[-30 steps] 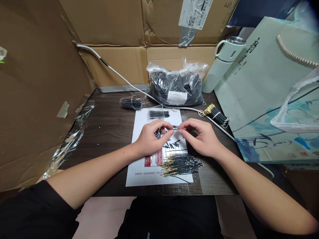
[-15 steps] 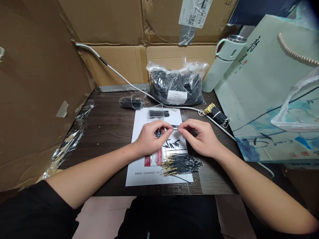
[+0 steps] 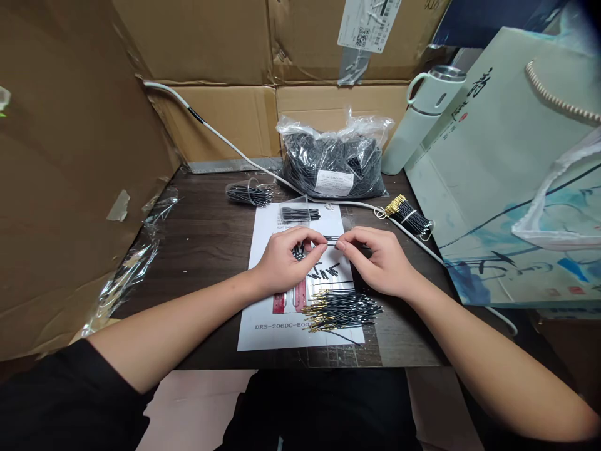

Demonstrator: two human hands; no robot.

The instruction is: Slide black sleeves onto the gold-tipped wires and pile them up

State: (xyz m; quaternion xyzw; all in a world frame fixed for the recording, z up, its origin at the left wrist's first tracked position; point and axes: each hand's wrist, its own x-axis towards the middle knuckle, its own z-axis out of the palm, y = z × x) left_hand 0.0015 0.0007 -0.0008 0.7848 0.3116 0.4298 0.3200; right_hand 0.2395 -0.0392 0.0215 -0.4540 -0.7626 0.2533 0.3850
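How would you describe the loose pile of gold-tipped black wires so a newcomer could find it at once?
Start at the white printed sheet on the dark table. Near its front right corner, just below the right hand, lies the loose pile of gold-tipped black wires. Unlike the banded gold-tipped bundle farther back by the white cable, it is untied and fanned flat.

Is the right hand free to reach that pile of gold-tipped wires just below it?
Probably not at once: the right hand pinches a thin black piece together with the left hand. The wire pile lies close below, with nothing between.
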